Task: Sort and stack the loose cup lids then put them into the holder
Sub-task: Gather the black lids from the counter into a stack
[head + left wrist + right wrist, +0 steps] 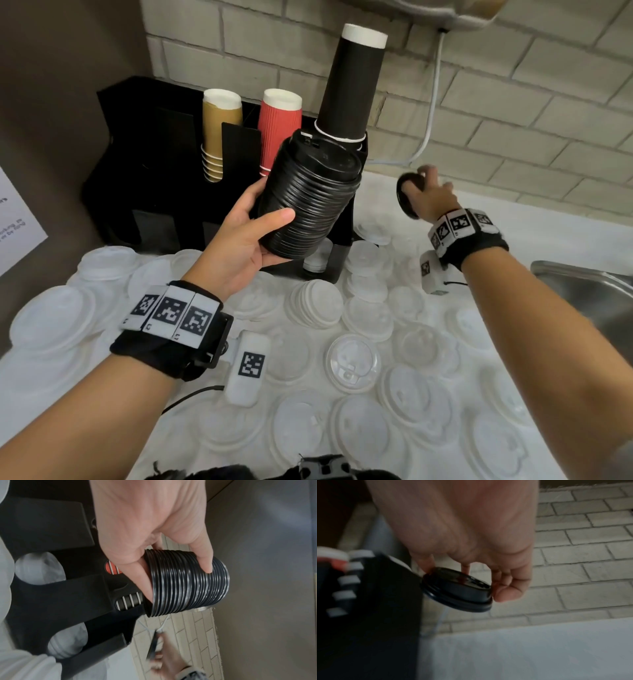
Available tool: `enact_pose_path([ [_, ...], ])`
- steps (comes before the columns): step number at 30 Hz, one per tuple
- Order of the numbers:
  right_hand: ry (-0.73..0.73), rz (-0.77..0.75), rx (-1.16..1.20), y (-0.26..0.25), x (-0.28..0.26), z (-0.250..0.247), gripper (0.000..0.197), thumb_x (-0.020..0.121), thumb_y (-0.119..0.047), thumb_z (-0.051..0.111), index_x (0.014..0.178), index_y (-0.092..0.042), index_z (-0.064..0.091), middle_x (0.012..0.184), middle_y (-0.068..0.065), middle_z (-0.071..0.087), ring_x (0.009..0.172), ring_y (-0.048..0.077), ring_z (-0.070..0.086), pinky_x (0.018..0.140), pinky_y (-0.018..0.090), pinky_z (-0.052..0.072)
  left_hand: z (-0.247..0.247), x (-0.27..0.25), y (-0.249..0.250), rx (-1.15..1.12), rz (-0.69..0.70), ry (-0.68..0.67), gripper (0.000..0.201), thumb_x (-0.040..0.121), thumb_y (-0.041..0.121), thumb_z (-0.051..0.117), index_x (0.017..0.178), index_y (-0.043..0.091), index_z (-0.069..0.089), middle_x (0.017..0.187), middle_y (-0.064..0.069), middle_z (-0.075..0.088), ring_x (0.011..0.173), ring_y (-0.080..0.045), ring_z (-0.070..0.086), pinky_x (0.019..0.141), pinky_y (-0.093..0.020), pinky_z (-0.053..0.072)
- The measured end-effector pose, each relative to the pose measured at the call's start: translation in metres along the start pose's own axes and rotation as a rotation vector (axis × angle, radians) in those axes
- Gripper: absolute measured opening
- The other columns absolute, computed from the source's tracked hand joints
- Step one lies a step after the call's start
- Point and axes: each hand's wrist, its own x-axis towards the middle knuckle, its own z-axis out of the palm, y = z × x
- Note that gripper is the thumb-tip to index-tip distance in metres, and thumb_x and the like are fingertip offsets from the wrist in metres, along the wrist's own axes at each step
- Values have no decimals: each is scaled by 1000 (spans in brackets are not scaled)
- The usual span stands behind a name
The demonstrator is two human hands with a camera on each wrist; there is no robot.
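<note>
Left hand (239,236) grips a tall stack of black lids (308,198), tilted, just in front of the black holder (144,164). Right hand (433,198) pinches a single black lid (457,589) by its rim, near the brick wall. White lids (352,363) lie loose across the tabletop (530,649). Step in hand, prob.: collecting black lids. Next move calls for seating the single lid on the stack w/ rims aligned, then slotting the stack into the holder.

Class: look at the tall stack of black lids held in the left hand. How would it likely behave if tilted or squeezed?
The black lid stack is probably light: the left hand holds it alone. Its nested rims look glossy, so lids might slide apart if tilted further. Set down on its side, it could roll.
</note>
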Motion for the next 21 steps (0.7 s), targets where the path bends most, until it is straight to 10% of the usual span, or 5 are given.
enact_pose_path([
  [5, -77, -380, 503, -60, -59, -36, 44, 88, -41, 45, 131, -36, 38, 108, 1, 61, 90, 15, 57, 69, 29, 45, 7, -4, -8, -22, -24, -1, 70, 74, 19, 71, 138, 29, 47, 118, 6, 70, 109, -20, 68, 72, -39, 60],
  [9, -258, -600, 664, -78, -105, -52, 50, 73, -36, 53, 120, -47, 43, 100, 1, 56, 90, 16, 59, 80, 37, 51, 9, -8, -15, -41, -25, -2, 63, 74, 20, 72, 133, 31, 52, 116, 4, 71, 108, -22, 69, 69, -39, 59],
  [12, -288, -710, 616, -80, -124, -59, 58, 71, -29, 61, 124, -42, 41, 116, 17, 51, 99, 26, 56, 88, 40, 50, 10, -10, -19, -59, -28, 20, 61, 75, 20, 74, 131, 31, 53, 114, 3, 72, 106, -22, 70, 69, -40, 59],
  [17, -309, -778, 426, -84, -139, -64, 48, 81, -17, 68, 122, -31, 48, 112, -17, 53, 103, 3, 52, 79, 24, 50, 14, -14, -23, -37, -30, 6, 62, 72, 22, 78, 128, 36, 56, 119, 1, 70, 107, -22, 69, 70, -39, 59],
  [21, -314, -806, 329, -91, -141, -70, 37, 85, -14, 64, 119, -26, 56, 116, -12, 58, 102, -4, 51, 84, 20, 44, 15, -17, -26, 5, -40, -51, 63, 73, 21, 77, 130, 39, 55, 125, 3, 67, 113, -21, 66, 74, -38, 59],
])
